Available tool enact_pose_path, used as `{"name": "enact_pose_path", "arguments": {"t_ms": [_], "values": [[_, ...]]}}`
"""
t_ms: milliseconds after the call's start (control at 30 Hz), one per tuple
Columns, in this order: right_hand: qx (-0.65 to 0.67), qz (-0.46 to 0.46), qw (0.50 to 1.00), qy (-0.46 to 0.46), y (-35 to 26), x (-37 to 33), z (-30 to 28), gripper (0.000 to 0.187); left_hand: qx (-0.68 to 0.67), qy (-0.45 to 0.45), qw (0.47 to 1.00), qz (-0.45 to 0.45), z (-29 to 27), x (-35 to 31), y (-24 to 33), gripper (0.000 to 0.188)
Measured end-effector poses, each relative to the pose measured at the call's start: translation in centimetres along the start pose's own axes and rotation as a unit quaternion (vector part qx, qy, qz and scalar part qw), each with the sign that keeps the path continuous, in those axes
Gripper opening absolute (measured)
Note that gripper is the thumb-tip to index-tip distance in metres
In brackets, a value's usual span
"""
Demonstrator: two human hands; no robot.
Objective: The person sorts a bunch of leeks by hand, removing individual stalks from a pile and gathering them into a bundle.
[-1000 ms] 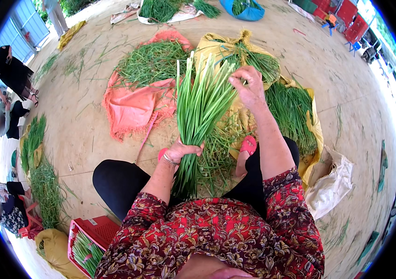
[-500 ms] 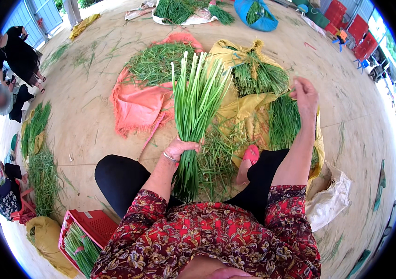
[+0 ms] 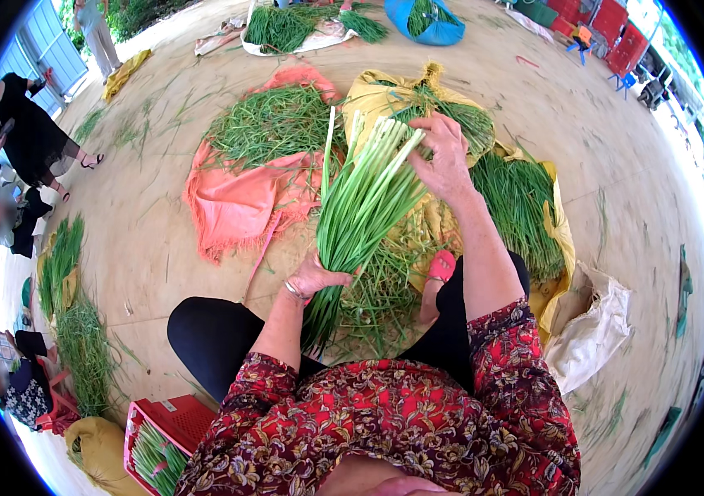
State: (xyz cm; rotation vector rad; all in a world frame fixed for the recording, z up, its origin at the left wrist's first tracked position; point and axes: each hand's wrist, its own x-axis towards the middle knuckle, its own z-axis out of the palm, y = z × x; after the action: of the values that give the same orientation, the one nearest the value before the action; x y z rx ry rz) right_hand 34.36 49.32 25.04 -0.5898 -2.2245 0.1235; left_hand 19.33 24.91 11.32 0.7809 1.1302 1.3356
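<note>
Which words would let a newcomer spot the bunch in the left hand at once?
Start at the two dark-trousered knees and look between them for the left hand. It grips the bunch of long green stalks. Unlike the tangled heap on the salmon cloth beyond, this bunch is held up, stalks aligned, pale at the upper ends.

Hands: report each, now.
Left hand: closed, holding the bunch of green stalks.
Right hand: partly curled at their pale ends; unclear whether it grips any.

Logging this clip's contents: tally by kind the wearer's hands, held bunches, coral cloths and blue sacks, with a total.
Left hand, right hand: 2 hands
Held bunch: 1
Coral cloth: 1
Blue sack: 1
Total: 5
</note>
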Motion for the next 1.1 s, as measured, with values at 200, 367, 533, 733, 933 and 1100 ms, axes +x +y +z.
{"name": "enact_pose_path", "arguments": {"t_ms": [200,367,533,733,933,1100], "values": [[0.421,0.317,0.839,0.135,4.7,0.3,-1.7,0.018,-0.077,-0.011,0.997,-0.007,0.6,0.2,0.4,0.054],[0.594,0.495,0.633,-0.048,5.8,-2.9,0.8,0.086,-0.142,-0.044,0.988,0.037,1.5,0.4,1.3,0.043],[0.769,0.255,0.557,-0.18,2.8,-1.6,1.7,0.104,-0.042,-0.023,0.999,0.007,2.9,0.5,2.0,0.039],[0.704,0.391,0.589,-0.071,1.7,-2.6,3.5,0.062,0.192,-0.039,0.978,-0.072,3.6,1.5,0.6,0.032],[0.796,0.281,0.495,-0.205,2.3,-2.7,2.4,0.069,0.176,-0.104,0.977,-0.065,2.7,1.5,-0.7,0.032],[0.703,0.375,0.592,-0.119,2.5,-2.5,1.7,0.034,0.141,-0.119,0.981,-0.053,2.2,1.6,-0.2,0.078]]}}
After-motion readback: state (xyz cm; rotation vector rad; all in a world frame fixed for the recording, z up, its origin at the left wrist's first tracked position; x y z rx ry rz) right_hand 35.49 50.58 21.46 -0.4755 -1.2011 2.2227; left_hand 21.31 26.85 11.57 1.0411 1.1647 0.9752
